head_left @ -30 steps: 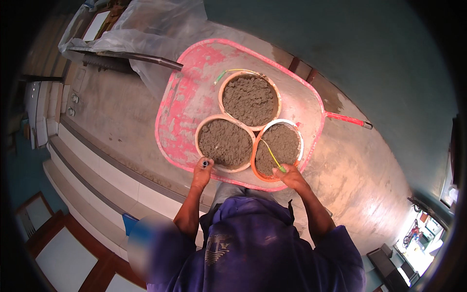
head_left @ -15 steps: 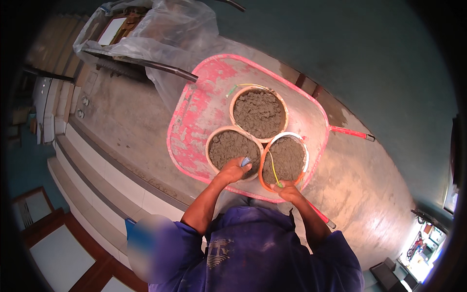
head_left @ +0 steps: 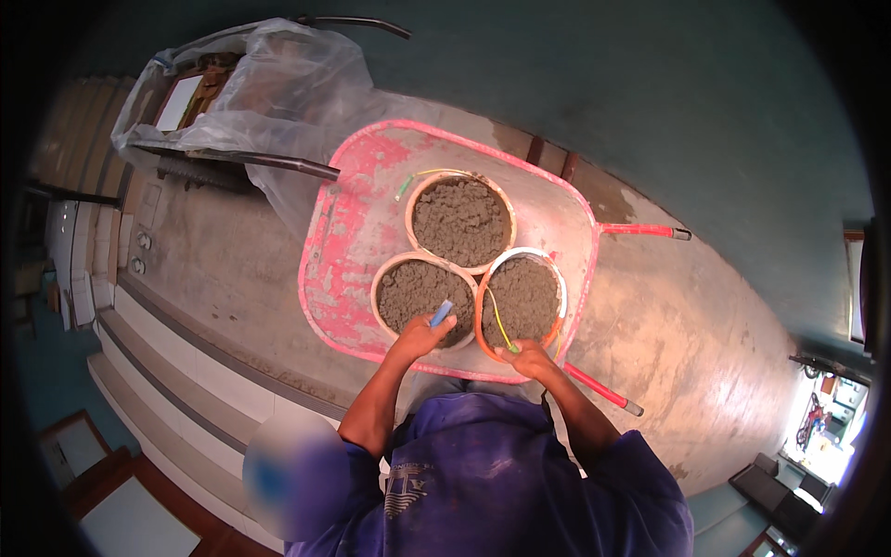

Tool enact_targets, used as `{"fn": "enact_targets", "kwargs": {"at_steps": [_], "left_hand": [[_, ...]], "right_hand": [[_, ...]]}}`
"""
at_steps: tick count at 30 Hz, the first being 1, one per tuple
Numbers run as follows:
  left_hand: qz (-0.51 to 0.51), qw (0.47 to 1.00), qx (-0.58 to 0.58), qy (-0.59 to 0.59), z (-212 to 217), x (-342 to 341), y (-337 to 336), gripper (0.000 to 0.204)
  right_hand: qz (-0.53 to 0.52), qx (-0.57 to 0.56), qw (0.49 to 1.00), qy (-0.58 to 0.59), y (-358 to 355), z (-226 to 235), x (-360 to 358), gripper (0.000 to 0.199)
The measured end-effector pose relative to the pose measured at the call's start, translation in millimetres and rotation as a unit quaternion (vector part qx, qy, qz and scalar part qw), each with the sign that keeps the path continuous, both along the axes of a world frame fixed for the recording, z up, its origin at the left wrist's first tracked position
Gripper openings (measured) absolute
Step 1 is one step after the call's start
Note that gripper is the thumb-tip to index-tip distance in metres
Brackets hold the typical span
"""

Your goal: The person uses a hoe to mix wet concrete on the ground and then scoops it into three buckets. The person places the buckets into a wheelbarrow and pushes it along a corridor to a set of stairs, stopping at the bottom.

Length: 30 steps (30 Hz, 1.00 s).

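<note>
Three round buckets packed with wet grey mortar stand together in a pink wheelbarrow tray point(head_left: 316, 311). The far bucket point(head_left: 512, 227) has a thin yellow-green handle resting at its left rim. My left hand point(head_left: 415, 339) is closed over the near-left bucket point(head_left: 374, 292), gripping a short blue grip point(head_left: 442, 313) that sticks up past the thumb; whether it joins that bucket's handle is hidden. At the near rim of the orange-and-white bucket point(head_left: 562, 278), my right hand point(head_left: 531, 358) is closed on its yellow-green handle point(head_left: 500, 320).
Red wheelbarrow handles point(head_left: 650, 231) reach out to the right. Clear plastic sheeting point(head_left: 306, 88) covers a bulky thing at the far left, and a dark metal tube point(head_left: 278, 161) juts from it toward the tray. Tiled steps point(head_left: 176, 362) run along the left; a green wall point(head_left: 603, 84) stands beyond.
The wheelbarrow and buckets sit slightly further left and lower in the view. My left hand has turned so more of the blue grip shows. My right hand still holds the yellow-green handle.
</note>
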<state>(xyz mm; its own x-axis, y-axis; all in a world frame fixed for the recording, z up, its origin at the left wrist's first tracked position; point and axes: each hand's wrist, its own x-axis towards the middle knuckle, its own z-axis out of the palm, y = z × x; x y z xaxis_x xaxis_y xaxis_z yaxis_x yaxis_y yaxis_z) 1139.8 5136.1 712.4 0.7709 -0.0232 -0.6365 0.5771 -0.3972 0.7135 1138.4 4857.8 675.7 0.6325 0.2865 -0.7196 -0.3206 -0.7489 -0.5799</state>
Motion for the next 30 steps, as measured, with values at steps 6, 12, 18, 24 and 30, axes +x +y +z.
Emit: {"fn": "enact_targets", "kwargs": {"at_steps": [6, 12, 18, 24, 30], "left_hand": [[0.072, 0.996, 0.046, 0.015, 0.4, 24.9, 7.6, 0.058], [0.074, 0.991, 0.098, -0.046, 1.5, 15.5, 26.7, 0.053], [0.156, 0.977, 0.118, -0.082, -0.4, -6.0, 37.3, 0.042], [0.249, 0.925, 0.241, -0.154, -48.1, -33.2, 41.0, 0.039], [0.287, 0.898, 0.323, -0.086, -94.0, -132.7, 84.0, 0.068]], "right_hand": [[0.029, 0.000, 1.000, -0.011, 11.2, -3.9, -4.8, 0.053], [0.052, 0.002, 0.999, -0.003, 21.2, -5.8, -7.9, 0.048], [0.053, -0.014, 0.998, 0.026, 16.9, -2.7, -7.3, 0.044], [0.037, 0.019, 0.999, -0.003, 5.9, -9.3, -9.4, 0.046], [0.002, 0.102, 0.991, -0.086, 8.8, -31.7, -22.5, 0.039]]}}
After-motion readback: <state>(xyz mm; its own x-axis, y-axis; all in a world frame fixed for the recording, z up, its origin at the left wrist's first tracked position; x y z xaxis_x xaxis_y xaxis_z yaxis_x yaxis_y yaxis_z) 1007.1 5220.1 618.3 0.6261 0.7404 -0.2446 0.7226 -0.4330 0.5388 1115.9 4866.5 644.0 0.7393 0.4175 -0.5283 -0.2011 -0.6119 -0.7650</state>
